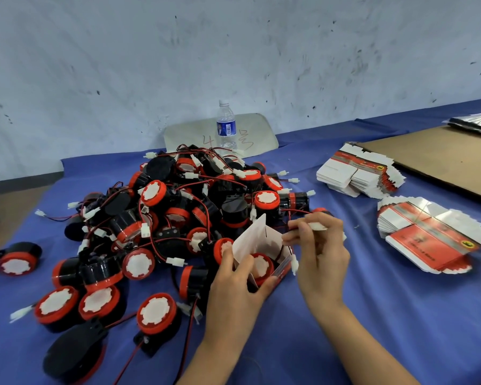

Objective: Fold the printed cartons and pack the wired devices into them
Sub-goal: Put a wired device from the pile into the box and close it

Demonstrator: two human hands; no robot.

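Printed carton (257,237) near centre of desk (372,315), flaps open, gripped by left hand (233,295), wired device (261,265) seated inside, white connector (317,225) pinched in right hand (322,259) just above, device pile (178,204) to left, flat carton stacks (358,173) far right

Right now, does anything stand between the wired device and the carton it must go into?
Nothing visible: the device already sits in the open carton held by the left hand. The right hand pinches a white connector just outside it.
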